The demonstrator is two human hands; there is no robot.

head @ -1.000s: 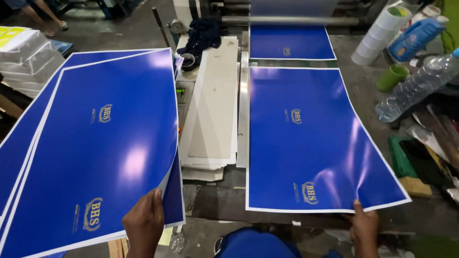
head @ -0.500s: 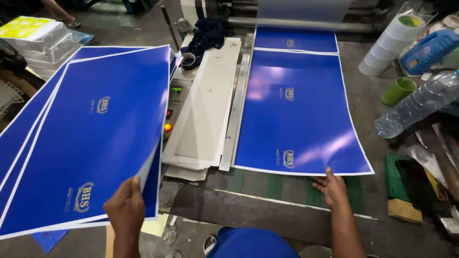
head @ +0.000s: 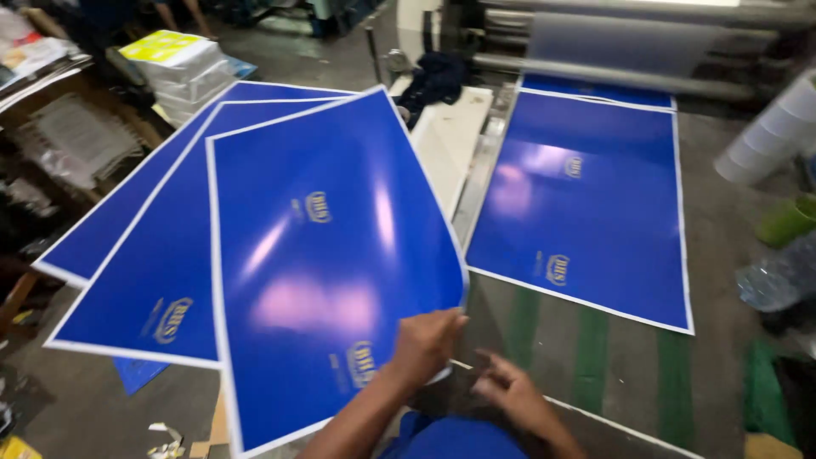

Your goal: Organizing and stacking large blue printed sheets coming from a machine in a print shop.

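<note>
Three glossy blue sheets with white borders and gold emblems lie fanned out on the left. My left hand (head: 425,340) grips the near right edge of the top blue sheet (head: 331,255), which curls up at that corner. My right hand (head: 510,393) hovers just to the right of it over the table, fingers loosely apart and blurred, with nothing in it. The lower blue sheets (head: 161,255) stick out to the left. A fourth blue sheet (head: 586,204) lies flat on the machine table (head: 595,357) to the right.
Another blue sheet (head: 595,89) comes out under the rollers (head: 637,68) at the back. A dark cloth (head: 433,76) lies on a white board. White rolls (head: 765,144), a green cup (head: 786,221) and a plastic bottle (head: 778,276) stand right. Wrapped packs (head: 178,68) are stacked back left.
My right hand has come off the near edge of the sheet on the table and moved left, close to my left hand. The held sheets have swung right and fanned out.
</note>
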